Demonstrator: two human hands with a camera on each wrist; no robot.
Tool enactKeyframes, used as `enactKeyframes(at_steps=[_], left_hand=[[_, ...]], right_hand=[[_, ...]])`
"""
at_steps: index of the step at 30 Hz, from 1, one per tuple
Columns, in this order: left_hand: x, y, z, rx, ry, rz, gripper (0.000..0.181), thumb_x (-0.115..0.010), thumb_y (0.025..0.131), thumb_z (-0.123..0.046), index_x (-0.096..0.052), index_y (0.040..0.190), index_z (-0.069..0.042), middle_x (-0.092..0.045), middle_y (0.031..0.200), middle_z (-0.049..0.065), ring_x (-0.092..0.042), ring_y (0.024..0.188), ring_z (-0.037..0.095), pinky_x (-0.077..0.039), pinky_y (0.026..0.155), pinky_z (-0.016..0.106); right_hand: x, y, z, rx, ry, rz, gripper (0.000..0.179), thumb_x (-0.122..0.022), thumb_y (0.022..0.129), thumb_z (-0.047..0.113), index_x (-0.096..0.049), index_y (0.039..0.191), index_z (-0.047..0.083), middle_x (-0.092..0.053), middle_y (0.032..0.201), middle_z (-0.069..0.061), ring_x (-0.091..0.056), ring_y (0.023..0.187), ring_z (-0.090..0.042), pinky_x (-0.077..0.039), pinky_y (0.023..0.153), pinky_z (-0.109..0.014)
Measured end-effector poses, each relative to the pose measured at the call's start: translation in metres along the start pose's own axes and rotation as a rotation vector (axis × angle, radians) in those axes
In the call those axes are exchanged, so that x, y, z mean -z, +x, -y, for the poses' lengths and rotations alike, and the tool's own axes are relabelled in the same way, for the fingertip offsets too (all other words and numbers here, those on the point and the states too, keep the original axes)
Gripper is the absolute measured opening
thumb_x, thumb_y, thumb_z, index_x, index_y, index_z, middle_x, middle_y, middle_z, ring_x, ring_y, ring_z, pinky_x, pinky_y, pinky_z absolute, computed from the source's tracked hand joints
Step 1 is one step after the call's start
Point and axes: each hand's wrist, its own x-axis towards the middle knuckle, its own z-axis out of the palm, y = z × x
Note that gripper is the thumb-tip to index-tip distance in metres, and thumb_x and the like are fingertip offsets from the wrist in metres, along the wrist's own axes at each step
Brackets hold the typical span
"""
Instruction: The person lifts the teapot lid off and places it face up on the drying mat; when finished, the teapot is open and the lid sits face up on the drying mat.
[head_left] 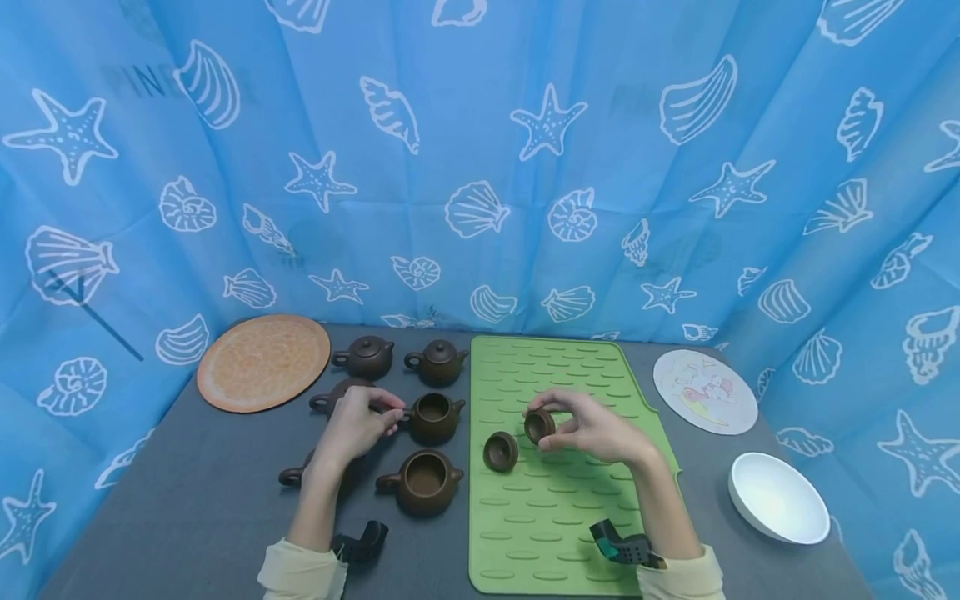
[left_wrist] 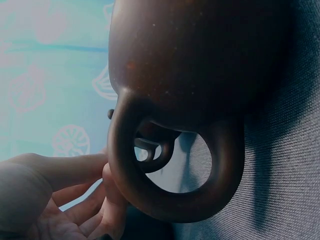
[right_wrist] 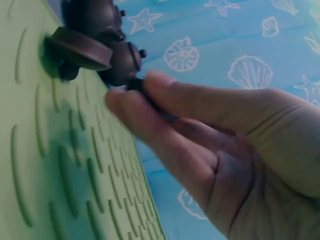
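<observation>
My left hand (head_left: 352,427) reaches to the lidless brown teapot (head_left: 433,418) in the middle row, thumb and fingers pinching its handle. In the left wrist view a large teapot handle (left_wrist: 175,205) stands in front of the fingertips and hides them. Above the green mat (head_left: 570,517) my right hand (head_left: 588,427) pinches a small brown teapot lid (head_left: 538,426), hollow underside showing in the head view. A second lid (head_left: 500,452) lies hollow side up on the mat, left of it. Closer to me sits another lidless teapot (head_left: 425,483).
Two lidded teapots, one left (head_left: 367,358) and one right (head_left: 437,363), stand at the back. More teapots are partly hidden under my left arm. A round orange mat (head_left: 262,362) lies left; a patterned disc (head_left: 705,392) and white bowl (head_left: 778,498) are right. A blue curtain (head_left: 480,167) hangs behind.
</observation>
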Motion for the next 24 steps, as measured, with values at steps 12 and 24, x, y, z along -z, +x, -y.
enactKeyframes(at_steps=[12,24], left_hand=[[0.001,0.0,0.0,-0.001,0.0,0.006,0.012,-0.073,0.103,-0.009,-0.081,0.112,-0.006,-0.08,0.095,0.011,-0.071,0.075,0.016,-0.05,0.067,0.029],[0.002,-0.001,0.0,-0.005,-0.007,0.008,0.012,-0.073,0.103,-0.009,-0.081,0.112,-0.005,-0.079,0.092,0.009,-0.072,0.076,0.017,-0.051,0.067,0.029]], right_hand=[[-0.003,0.006,-0.014,-0.08,-0.113,0.1,0.047,-0.085,0.085,-0.003,-0.065,0.128,-0.005,-0.068,0.128,-0.025,-0.074,0.103,-0.028,-0.063,0.08,-0.027],[-0.001,0.001,-0.007,-0.109,-0.239,0.06,0.044,-0.087,0.081,-0.006,-0.068,0.12,-0.002,-0.071,0.117,-0.019,-0.064,0.081,-0.017,-0.056,0.07,-0.026]])
